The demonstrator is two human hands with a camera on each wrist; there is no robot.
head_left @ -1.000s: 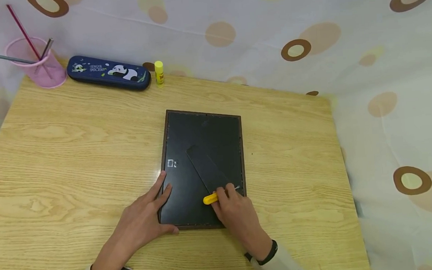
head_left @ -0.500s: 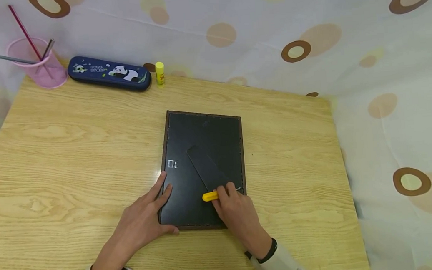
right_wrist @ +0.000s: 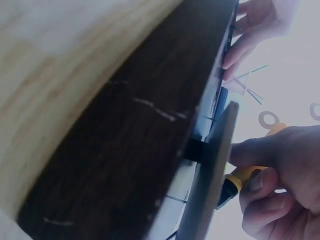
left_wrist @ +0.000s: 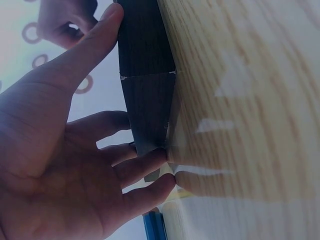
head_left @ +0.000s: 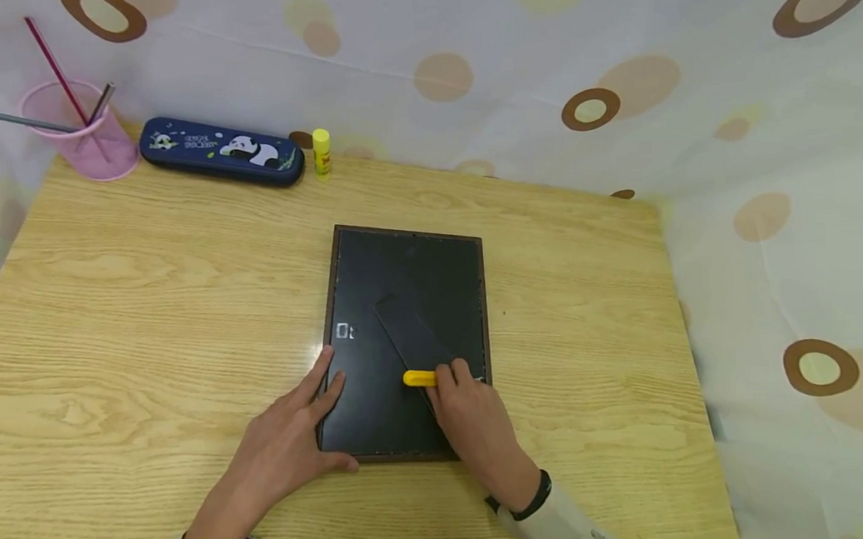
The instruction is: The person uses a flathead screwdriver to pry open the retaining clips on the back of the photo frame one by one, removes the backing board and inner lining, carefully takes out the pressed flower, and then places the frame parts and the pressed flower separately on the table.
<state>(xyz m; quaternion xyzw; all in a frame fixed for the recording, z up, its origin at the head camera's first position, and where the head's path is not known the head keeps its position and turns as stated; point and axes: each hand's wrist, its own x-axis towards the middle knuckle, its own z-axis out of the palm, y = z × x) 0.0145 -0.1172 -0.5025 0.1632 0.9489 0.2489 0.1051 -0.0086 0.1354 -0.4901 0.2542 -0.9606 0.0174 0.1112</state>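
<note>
A dark picture frame (head_left: 371, 265) lies back side up on the wooden table, its support leg (head_left: 413, 329) slanting across the black backing. My left hand (head_left: 281, 439) rests on its lower left corner, fingers spread and fairly straight along the left side, thumb against the near edge. My right hand (head_left: 480, 425) grips a yellow-handled screwdriver (head_left: 419, 378) over the leg; its metal tip barely shows past the fingers. In the right wrist view, a finger touches the leg (right_wrist: 212, 170), which stands a little off the backing. The screwdriver handle (right_wrist: 242, 176) shows a black collar there.
A pink pen cup (head_left: 96, 151) with several long thin sticks stands at the back left. Beside it are a navy panda pencil case (head_left: 220, 151) and a yellow glue stick (head_left: 322, 154). Patterned cloth (head_left: 508, 72) rises along the table's back and right sides.
The screwdriver's handle end has swung slightly away from the near edge and lies more level. My right hand has shifted a little with it. My left hand keeps its place on the frame.
</note>
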